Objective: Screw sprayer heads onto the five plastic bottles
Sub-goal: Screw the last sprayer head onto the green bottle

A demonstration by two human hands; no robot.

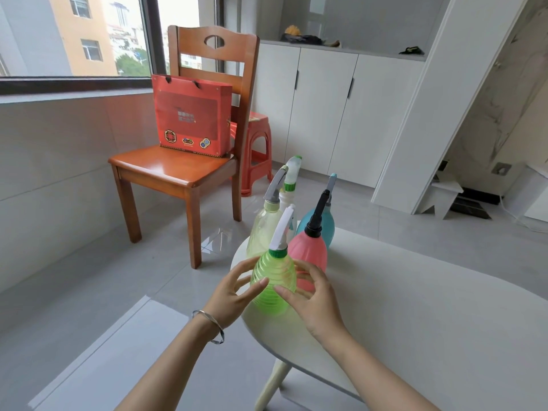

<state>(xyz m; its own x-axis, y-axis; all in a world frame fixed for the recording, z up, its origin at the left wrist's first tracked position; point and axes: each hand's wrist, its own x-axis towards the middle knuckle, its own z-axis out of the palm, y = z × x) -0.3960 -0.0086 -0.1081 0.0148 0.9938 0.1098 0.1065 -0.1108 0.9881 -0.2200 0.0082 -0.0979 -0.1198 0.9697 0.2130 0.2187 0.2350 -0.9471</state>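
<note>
A ribbed green bottle [274,280] with a white sprayer head [283,229] on a green collar stands at the left end of the white table [415,307]. My left hand [234,292] and my right hand [311,295] cup its sides, fingertips touching it. Behind it stand a pink bottle [311,250] with a black head, a pale yellow bottle [262,229] with a grey head, a teal bottle [321,221] with a grey head, and a white bottle [289,191] with a white and green head. All wear sprayer heads.
A wooden chair [178,170] carrying a red gift bag [191,114] stands beyond the table's left end, with a red plastic stool [256,146] behind it. White cabinets [326,108] line the back wall. A small white step [443,194] sits at the right.
</note>
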